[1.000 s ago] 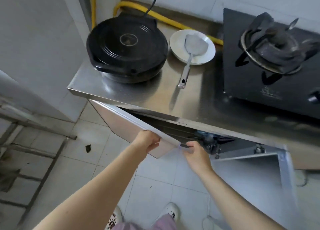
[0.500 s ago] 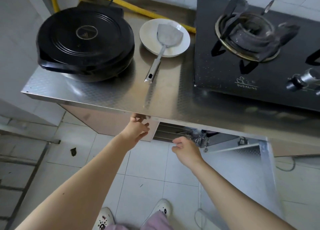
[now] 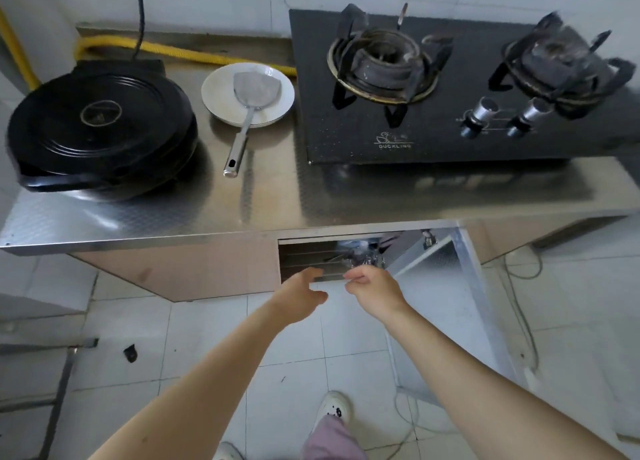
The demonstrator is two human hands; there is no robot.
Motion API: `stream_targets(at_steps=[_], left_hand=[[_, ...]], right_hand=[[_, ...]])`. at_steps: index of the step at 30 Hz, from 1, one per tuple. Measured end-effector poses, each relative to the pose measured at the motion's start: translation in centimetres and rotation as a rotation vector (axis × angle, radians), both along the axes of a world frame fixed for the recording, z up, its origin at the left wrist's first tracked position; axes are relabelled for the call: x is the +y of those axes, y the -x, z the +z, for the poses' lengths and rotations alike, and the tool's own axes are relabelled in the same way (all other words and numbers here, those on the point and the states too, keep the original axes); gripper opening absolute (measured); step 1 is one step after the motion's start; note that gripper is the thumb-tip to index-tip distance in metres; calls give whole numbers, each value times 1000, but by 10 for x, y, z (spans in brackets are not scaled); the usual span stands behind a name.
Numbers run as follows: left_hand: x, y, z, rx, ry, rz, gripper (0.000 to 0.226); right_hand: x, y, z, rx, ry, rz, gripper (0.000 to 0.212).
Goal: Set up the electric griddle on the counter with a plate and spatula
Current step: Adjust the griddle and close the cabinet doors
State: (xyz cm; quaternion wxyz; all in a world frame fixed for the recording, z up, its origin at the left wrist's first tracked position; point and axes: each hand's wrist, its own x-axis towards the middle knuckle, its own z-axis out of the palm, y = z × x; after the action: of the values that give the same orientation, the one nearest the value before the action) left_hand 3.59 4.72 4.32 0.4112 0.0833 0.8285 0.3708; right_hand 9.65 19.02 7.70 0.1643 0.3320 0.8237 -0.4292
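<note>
Your spatula (image 3: 247,113) lies blade on the plate (image 3: 248,94), handle pointing to the table's (image 3: 270,199) front edge; the stove (image 3: 450,95) reads "DUCKLING". Left grip (image 3: 299,295) released, right grip (image 3: 372,288) loosely curled, empty.

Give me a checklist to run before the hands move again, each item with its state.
1. Electric griddle on the counter, lid closed: ok.
2. Plate beside the griddle: ok.
3. Spatula blade on the plate: ok.
4. Left hand empty: ok.
5. Right hand empty: cannot tell.
6. Right cabinet door shut: not ok, it stands open.
</note>
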Motion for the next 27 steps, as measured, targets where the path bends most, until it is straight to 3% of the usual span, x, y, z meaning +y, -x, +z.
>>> stream_targets(at_steps=[5,11,19,27], left_hand=[[43,-18,27,255,28,-266,51],[96,-46,40,412,-7,-469,50],[174,-84,41,475,-2,-693,56],[187,-86,29,473,29,-770,58]], right_hand=[[26,-28,13,66,-46,-139,27],[78,-75,13,115,-73,-370,26],[149,-151,4,99,-155,-646,35],[158,-161,-15,-64,-35,-633,46]])
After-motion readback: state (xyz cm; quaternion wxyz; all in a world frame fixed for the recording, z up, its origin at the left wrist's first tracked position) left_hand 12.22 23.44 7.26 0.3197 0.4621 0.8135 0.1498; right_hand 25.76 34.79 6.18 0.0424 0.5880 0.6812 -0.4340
